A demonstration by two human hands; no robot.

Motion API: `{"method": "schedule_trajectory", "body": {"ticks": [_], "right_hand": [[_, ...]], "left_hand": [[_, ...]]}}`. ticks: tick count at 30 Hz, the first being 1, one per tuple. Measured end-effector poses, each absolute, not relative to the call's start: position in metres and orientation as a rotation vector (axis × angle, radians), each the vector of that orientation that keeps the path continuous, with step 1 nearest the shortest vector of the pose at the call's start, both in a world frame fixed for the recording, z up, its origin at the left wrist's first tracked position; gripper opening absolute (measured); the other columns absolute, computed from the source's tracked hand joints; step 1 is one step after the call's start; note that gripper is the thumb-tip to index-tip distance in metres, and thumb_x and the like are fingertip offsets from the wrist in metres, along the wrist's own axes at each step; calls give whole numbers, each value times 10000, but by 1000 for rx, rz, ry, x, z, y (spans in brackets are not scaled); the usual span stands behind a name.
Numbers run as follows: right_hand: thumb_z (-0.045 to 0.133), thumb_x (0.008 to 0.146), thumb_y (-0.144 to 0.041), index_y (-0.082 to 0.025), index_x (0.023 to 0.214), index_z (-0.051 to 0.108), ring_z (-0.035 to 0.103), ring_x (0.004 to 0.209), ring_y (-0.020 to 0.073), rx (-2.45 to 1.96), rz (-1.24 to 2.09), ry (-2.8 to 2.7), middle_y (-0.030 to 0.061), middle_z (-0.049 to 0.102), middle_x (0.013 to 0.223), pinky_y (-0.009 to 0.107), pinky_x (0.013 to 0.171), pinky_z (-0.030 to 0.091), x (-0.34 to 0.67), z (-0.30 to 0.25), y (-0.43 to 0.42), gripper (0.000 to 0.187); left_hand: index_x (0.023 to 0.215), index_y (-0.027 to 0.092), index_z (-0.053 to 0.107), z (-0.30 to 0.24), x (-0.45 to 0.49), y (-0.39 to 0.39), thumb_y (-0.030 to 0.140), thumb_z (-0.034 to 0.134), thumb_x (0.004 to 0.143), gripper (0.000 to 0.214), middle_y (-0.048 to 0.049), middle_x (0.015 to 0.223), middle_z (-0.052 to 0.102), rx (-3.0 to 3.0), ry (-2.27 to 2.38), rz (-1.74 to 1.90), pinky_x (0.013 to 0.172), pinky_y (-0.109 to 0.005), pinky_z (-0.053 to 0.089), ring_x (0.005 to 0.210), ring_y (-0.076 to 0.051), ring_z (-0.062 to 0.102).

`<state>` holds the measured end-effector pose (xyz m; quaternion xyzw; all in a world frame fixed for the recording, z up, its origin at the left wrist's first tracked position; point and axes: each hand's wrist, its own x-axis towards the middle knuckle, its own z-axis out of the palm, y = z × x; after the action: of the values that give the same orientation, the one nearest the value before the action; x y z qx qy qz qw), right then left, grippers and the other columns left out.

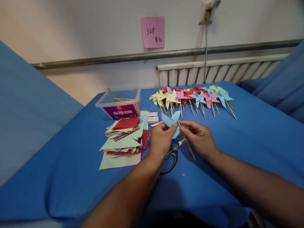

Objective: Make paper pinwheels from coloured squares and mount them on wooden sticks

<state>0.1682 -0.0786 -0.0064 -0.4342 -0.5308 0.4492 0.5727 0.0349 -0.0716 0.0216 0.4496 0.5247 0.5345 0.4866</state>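
A light blue paper pinwheel (170,121) is pinched in my left hand (161,138), thumb toward me and fingers partly hidden behind the paper. My right hand (199,136) grips a thin wooden stick (190,147) between thumb and fingers, its upper end against the pinwheel and its lower end slanting down to the right. Whether stick and paper are joined cannot be made out. Below my hands lie scissors (173,157) with dark handles, partly covered by my left hand and wrist. Two small white boxes (153,119) sit just beyond my left hand.
Stacked coloured paper (120,144) lies to the left. Behind it stands a clear plastic box (99,104) with sticks inside. Several finished pinwheels (172,98) on sticks lie along the back of the blue-covered table (78,158). A radiator (220,71) and pipe run behind.
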Motion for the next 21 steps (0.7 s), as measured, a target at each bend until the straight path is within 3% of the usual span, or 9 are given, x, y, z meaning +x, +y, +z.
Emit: {"method": "schedule_trajectory", "body": {"ticks": [21], "right_hand": [[710, 750, -309, -202, 991, 719, 429, 495, 73, -1062, 1043, -1209, -35, 592, 627, 224, 454, 322, 166, -3, -81, 264]], "left_hand": [[608, 146, 689, 22, 36, -71, 367, 794, 616, 244, 9, 548, 590, 1105, 1290, 1312, 529, -242, 363, 536, -114, 484]]}}
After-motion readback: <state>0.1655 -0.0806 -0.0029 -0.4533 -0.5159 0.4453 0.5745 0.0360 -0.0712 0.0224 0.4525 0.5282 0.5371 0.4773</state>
